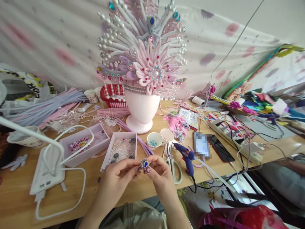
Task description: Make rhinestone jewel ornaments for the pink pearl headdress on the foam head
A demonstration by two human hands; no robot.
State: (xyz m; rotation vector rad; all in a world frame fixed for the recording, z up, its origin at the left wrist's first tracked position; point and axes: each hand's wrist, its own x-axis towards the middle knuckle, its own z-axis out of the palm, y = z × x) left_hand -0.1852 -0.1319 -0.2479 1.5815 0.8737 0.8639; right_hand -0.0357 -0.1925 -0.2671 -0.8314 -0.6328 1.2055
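Observation:
Both my hands meet over the near edge of the wooden table. My left hand and my right hand pinch a small round blue jewel in a silver setting between their fingertips. Just behind the jewel lies a shallow white box of pearls and gems. A tall pink and white headdress with pearls and a big flower stands on a white stand at the table's middle.
A blue glue gun, white-handled scissors and a phone lie to the right. Two small cups, a second box of pink gems, a white power bank with cable, a red basket and pipe cleaners fill the left and middle.

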